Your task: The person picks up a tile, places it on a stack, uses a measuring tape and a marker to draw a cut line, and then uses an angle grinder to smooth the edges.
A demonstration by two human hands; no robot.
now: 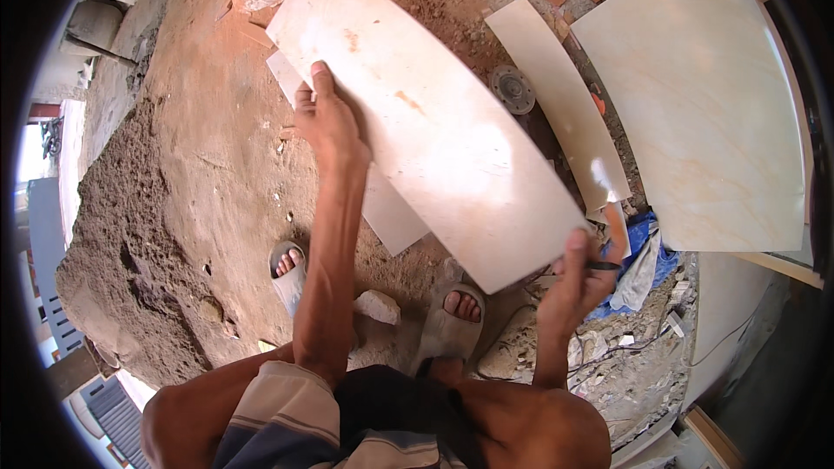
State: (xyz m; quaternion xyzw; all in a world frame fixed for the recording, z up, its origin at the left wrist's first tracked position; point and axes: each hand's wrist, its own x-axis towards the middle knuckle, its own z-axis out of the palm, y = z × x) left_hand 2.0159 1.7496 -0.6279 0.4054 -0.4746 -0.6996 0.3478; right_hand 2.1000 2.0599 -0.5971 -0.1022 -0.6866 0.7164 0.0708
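Observation:
I hold a long cream tile piece point(426, 113) slantwise in front of me, over sandy ground. My left hand point(326, 117) grips its left long edge, fingers under and thumb on top. My right hand point(580, 271) pinches the tile's near right corner and also has a thin dark pencil-like thing point(602, 266) between its fingers. A second, smaller cream piece point(391, 213) shows beneath the held tile. My feet in grey sandals point(452, 317) stand below it.
A narrow cream tile strip point(560, 100) lies to the right, with a round cutting disc point(512, 89) beside it. A large square cream tile point(704, 95) sits at far right. Blue cloth point(647, 247), rubble and a cable lie lower right. A heap of brown sand point(148, 234) fills the left.

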